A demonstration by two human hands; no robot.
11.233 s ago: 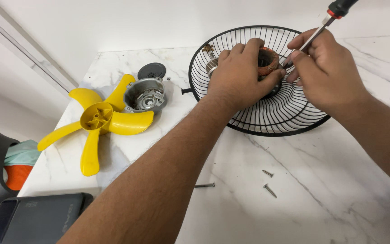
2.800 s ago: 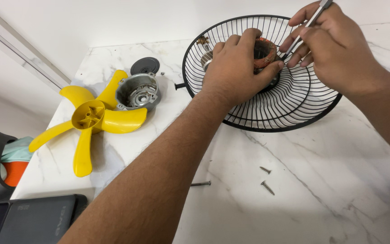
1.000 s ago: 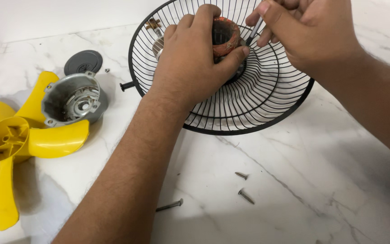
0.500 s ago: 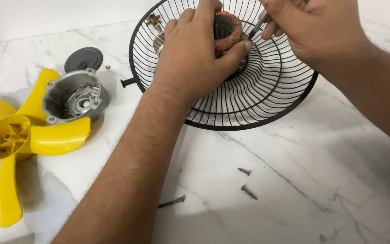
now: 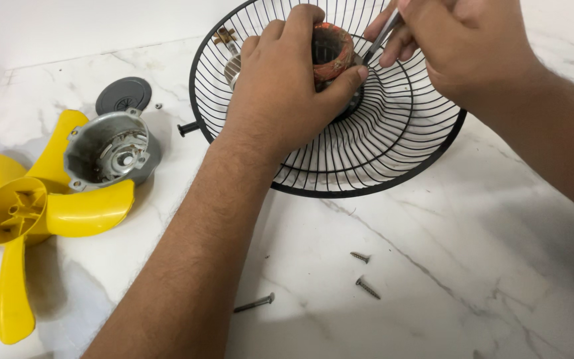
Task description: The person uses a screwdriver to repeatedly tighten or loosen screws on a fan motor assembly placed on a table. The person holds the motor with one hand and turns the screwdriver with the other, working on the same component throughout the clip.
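Observation:
A black wire fan guard [image 5: 393,153] lies on the white marble table [image 5: 473,266]. In its middle sits a fan motor with reddish copper windings [image 5: 332,48]. My left hand [image 5: 280,100] grips the motor from the near side, thumb on its right. My right hand [image 5: 460,46] holds a screwdriver; only its metal shaft [image 5: 381,36] shows, with the tip down beside the motor.
A yellow fan blade [image 5: 28,213] lies at the left, with a grey metal motor housing [image 5: 111,149] resting against it and a round grey cap [image 5: 123,96] behind. Three loose screws [image 5: 367,287] lie on the table in front of the guard.
The view has shifted slightly, so the guard and hands sit higher in frame. Both hands stay on the motor and screwdriver as before.

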